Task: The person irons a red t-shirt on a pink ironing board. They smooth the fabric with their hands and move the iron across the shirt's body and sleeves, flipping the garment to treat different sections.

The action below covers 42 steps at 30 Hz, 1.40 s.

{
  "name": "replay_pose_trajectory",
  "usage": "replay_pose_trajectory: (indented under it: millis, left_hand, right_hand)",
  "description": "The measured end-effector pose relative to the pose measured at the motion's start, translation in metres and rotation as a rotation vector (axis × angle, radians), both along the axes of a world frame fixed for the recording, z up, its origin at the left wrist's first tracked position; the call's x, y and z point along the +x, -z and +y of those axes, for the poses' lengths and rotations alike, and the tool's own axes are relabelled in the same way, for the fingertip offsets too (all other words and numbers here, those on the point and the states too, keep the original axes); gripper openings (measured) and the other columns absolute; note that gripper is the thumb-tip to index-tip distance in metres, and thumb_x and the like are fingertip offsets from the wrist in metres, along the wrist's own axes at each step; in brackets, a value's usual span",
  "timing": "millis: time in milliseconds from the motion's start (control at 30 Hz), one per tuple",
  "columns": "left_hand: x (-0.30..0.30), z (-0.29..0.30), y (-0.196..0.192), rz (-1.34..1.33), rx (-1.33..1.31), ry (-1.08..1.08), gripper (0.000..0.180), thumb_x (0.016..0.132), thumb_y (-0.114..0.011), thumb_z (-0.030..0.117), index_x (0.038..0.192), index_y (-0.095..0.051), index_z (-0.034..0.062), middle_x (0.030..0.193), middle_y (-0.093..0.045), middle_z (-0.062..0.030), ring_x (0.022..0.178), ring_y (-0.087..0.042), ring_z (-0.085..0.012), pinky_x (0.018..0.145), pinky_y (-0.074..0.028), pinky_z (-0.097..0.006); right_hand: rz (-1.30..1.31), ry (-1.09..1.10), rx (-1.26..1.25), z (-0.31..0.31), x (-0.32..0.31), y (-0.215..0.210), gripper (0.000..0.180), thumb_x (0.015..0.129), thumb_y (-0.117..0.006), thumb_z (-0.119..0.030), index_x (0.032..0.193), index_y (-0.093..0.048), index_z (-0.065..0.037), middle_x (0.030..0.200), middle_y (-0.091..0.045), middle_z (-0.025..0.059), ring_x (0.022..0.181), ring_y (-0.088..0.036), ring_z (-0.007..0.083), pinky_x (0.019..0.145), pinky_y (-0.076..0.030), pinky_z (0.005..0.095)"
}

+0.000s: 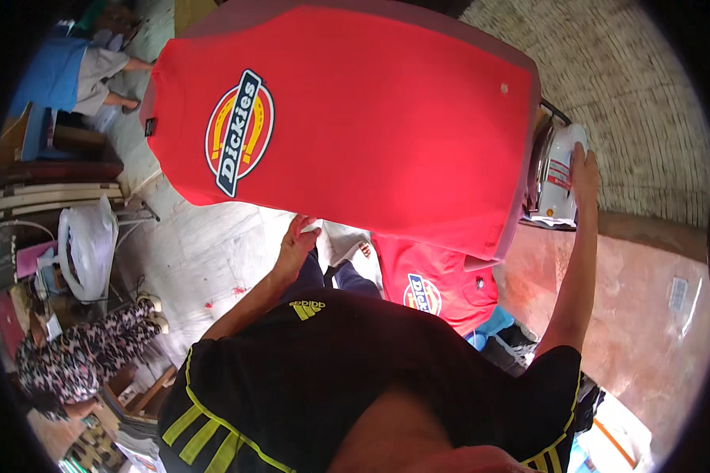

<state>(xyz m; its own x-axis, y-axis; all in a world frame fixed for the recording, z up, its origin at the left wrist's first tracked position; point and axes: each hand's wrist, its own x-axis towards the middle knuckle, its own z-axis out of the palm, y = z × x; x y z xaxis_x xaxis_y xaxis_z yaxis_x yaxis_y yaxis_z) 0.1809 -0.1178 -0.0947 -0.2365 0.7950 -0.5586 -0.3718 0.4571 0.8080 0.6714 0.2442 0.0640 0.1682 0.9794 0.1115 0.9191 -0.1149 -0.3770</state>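
A red T-shirt point(386, 118) with a round printed emblem lies spread over an ironing board point(528, 67), its neck toward the left. At the board's right end, a white clothes iron point(562, 177) stands on its rest, and my right hand point(584, 177) grips it by the handle side. My left hand point(297, 243) is at the shirt's near edge, fingers curled and pinched against the red cloth; the fingertips are partly hidden. Below the board, close to my body, hangs another red T-shirt point(442, 276) with a similar print.
A woven mat wall point(639, 94) and a pinkish wall point(639, 292) border the right side. On the left, a white plastic bag point(87, 248) hangs by wooden boards point(51, 197). One person point(79, 75) stands at the far left, another in patterned clothes point(87, 351) at the lower left.
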Motion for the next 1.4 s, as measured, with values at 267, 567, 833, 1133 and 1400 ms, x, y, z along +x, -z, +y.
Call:
replay_pose_trajectory:
  millis: [267,567,833,1133,1400]
  left_hand:
    - [-0.024,0.014,0.069,-0.410,-0.040,-0.284,0.041,0.093,-0.062,0.026,0.131,-0.047,0.0250,0.124,-0.056,0.0006,0.116,-0.051,-0.0200,0.097,-0.037,-0.047]
    - [-0.031,-0.025,0.100,-0.791,-0.051,-0.096,0.031,0.091,-0.066,0.010,0.120,-0.057,0.0183,0.111,-0.062,0.0011,0.101,-0.059,-0.0152,0.089,-0.046,-0.041]
    - [-0.023,-0.053,0.002,-0.627,-0.053,0.159,0.025,0.090,-0.069,0.002,0.113,-0.067,0.0112,0.108,-0.068,-0.0008,0.104,-0.062,-0.0124,0.090,-0.048,-0.031]
    - [-0.084,-0.098,-0.087,-0.376,0.357,0.072,0.055,0.086,-0.073,0.013,0.137,-0.053,0.0090,0.137,-0.058,-0.0039,0.128,-0.052,-0.0200,0.108,-0.038,-0.041]
    - [-0.162,-0.117,-0.249,-0.284,1.144,-0.070,0.057,0.100,-0.050,0.043,0.140,-0.048,0.0020,0.144,-0.050,-0.0178,0.136,-0.044,-0.0306,0.113,-0.031,-0.052]
  right_hand:
    - [-0.471,-0.039,0.509,0.026,0.008,0.029,0.056,0.093,-0.058,-0.046,0.128,-0.053,-0.003,0.118,-0.059,0.0263,0.110,-0.058,0.0418,0.091,-0.050,0.0462]
    - [-0.312,-0.590,0.560,0.046,-0.259,0.045,0.048,0.092,-0.061,-0.039,0.128,-0.057,-0.008,0.126,-0.060,0.0129,0.119,-0.055,0.0344,0.097,-0.045,0.0549]
    - [-0.313,-0.755,0.163,0.092,-0.296,0.026,0.036,0.093,-0.060,-0.038,0.112,-0.066,-0.008,0.110,-0.067,0.0143,0.105,-0.063,0.0292,0.087,-0.049,0.0423]
    - [1.294,-0.544,-0.284,-0.049,-0.293,-0.117,0.037,0.095,-0.063,-0.028,0.122,-0.062,-0.002,0.120,-0.065,0.0035,0.113,-0.058,0.0179,0.100,-0.045,0.0322]
    - [1.572,-0.564,0.247,-0.097,-0.167,-0.253,0.041,0.101,-0.054,-0.028,0.128,-0.056,0.003,0.125,-0.064,0.0135,0.117,-0.060,0.0226,0.103,-0.047,0.0338]
